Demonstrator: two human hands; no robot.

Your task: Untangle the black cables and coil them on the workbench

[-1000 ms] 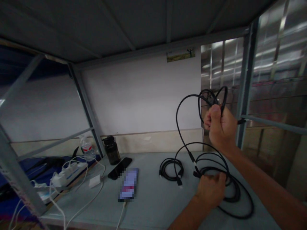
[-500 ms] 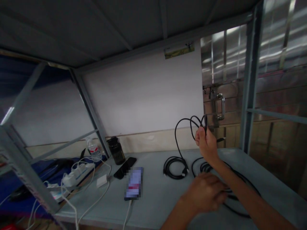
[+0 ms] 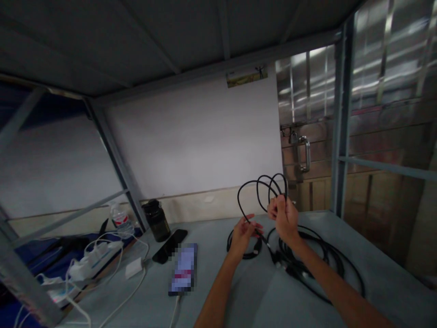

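Observation:
My right hand (image 3: 284,217) is closed around a black cable (image 3: 258,181), whose loops stand up above the fist. To its left, my left hand (image 3: 243,234) has its fingers around the cable's hanging length, with some fingertips spread. Behind my left hand, a small coiled black cable (image 3: 251,256) lies on the grey board, partly covered by the hand. A larger coil of black cable (image 3: 336,255) rests under and beside my right forearm. Several dark cable connectors (image 3: 278,263) lie between my two forearms.
On the grey board (image 3: 266,296) lie a phone with a lit screen (image 3: 183,269), a dark phone (image 3: 170,246) and a white charger (image 3: 134,268). A black bottle (image 3: 157,221) stands behind them. A power strip (image 3: 97,259) sits left, beyond the metal post (image 3: 114,155).
My left hand has moved up and left from the large coil to the cable's hanging length. My right hand still holds the loops. The view has shifted slightly right.

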